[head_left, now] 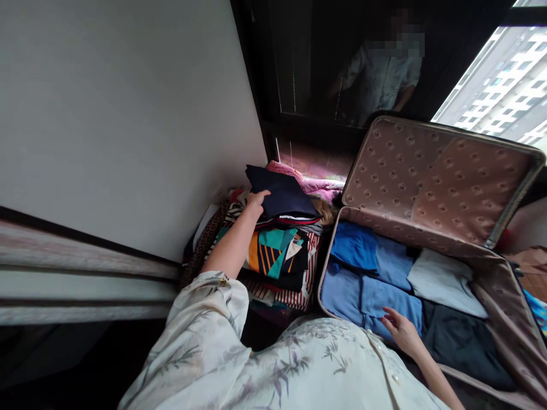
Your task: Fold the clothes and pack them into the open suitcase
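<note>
My left hand (256, 202) reaches out to a folded dark navy garment (282, 193) on top of a pile of folded clothes (277, 253); its fingers touch the garment's near edge. My right hand (399, 329) rests with fingers spread on blue folded clothes (367, 285) inside an open suitcase (508, 319). The suitcase also holds a light grey garment (444, 282) and a black one (461, 341). Its lid (436, 176) stands raised, lined with patterned pink-brown fabric.
A white wall (128, 114) stands at the left with a striped ledge (85, 273) below it. Pink cloth (307, 179) lies behind the pile. A dark window (376, 68) reflects a person. Buildings (508, 85) show at the upper right.
</note>
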Available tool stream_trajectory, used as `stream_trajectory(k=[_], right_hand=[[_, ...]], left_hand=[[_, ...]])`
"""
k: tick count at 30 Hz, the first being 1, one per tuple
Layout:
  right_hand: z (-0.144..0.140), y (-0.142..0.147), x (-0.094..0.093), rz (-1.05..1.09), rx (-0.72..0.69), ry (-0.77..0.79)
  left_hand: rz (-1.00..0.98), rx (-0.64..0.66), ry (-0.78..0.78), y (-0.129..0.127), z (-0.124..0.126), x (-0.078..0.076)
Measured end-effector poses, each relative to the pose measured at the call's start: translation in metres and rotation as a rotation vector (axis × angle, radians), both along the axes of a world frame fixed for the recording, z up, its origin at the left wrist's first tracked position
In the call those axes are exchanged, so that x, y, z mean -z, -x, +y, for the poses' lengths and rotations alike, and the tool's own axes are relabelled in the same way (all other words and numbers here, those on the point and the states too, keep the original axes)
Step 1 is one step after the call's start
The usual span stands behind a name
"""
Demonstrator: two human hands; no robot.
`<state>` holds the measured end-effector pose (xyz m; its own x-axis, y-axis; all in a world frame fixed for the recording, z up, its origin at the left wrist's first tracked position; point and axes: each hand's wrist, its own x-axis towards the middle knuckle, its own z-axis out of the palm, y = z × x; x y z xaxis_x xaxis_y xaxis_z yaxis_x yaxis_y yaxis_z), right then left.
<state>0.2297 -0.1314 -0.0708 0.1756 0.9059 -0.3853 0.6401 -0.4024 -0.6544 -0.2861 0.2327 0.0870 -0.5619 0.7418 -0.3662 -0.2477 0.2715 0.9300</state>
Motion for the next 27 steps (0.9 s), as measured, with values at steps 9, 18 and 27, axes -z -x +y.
stream_trajectory(k=[9, 18, 27], right_hand=[[0.009, 0.008, -0.009, 0.019, -0.025, -0.061], [0.015, 0.018, -0.018, 0.153, 0.004, -0.143], [-0.013, 0.004, -0.009, 0.152, 0.049, -0.122]], left_hand=[[-0.190, 0.148, -0.326, -0.041, -0.001, -0.063], [-0.126, 0.327, -0.520, -0.076, -0.016, -0.112], [0.178, 0.119, -0.011, -0.016, -0.032, -0.028]])
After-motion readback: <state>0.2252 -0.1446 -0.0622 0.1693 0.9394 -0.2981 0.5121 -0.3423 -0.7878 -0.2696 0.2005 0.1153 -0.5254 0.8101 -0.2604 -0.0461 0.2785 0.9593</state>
